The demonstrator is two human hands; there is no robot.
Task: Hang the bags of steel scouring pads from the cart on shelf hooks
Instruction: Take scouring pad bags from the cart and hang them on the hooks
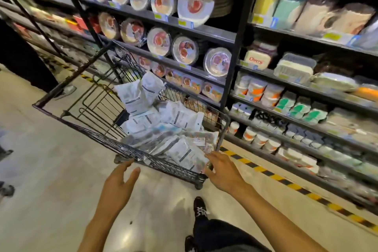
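Our right hand (222, 172), empty with relaxed fingers at the cart's (92, 130) near corner, sits just short of the flat-lying bags of scouring pads (184, 154), nearer than our spread, empty left hand (120, 178).

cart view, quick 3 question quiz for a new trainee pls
1. True or false: the left hand grips a bag.
2. Where do the white bags lie? A in the cart; B on hooks; C on the floor.
3. Fill in: the hand nearer the shelves is the ___ one.
Key: 1 false; 2 A; 3 right hand.
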